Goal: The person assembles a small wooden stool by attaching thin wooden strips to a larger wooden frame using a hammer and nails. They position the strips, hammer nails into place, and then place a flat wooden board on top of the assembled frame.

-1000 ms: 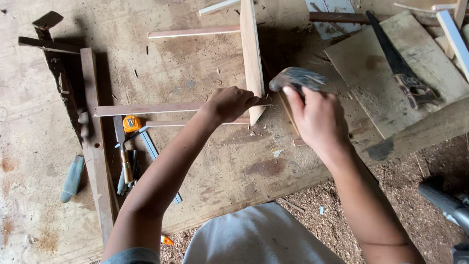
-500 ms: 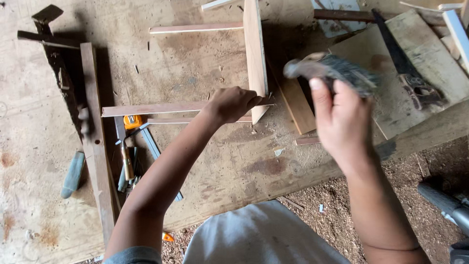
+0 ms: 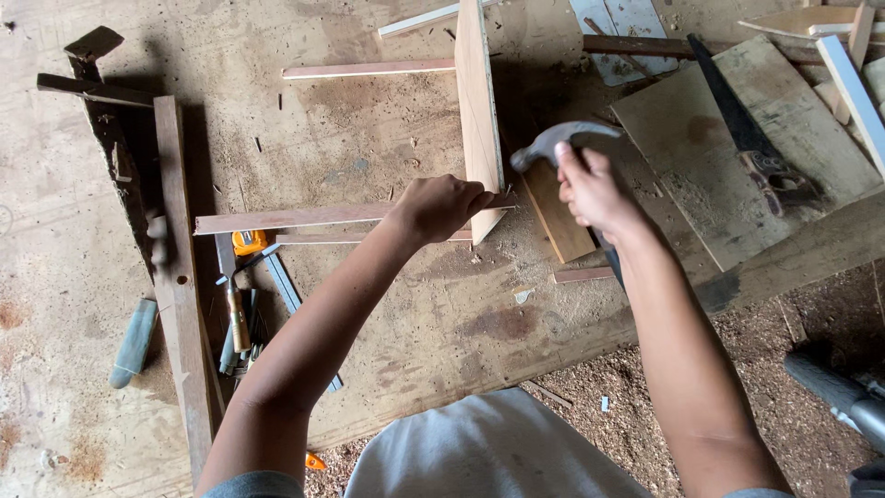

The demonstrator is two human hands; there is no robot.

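My left hand (image 3: 441, 207) grips the end of a thin wooden slat (image 3: 295, 219) where it meets an upright plank (image 3: 479, 111) standing on edge on the workbench. My right hand (image 3: 595, 192) is closed around a claw hammer (image 3: 562, 143), its steel head just right of the plank near the joint. A second slat (image 3: 369, 69) joins the plank farther back. A short wood block (image 3: 558, 212) lies under the hammer.
A handsaw (image 3: 747, 138) rests on a plywood sheet (image 3: 737, 175) at right. Chisels, a yellow tape measure (image 3: 247, 243) and hand tools lie by a long batten (image 3: 180, 277) at left. Sawdust covers the floor (image 3: 645, 433) below the bench edge.
The hammer swung up and away to the right half a second ago, and has now come back down toward the joint by the plank. My left hand stayed on the slat.
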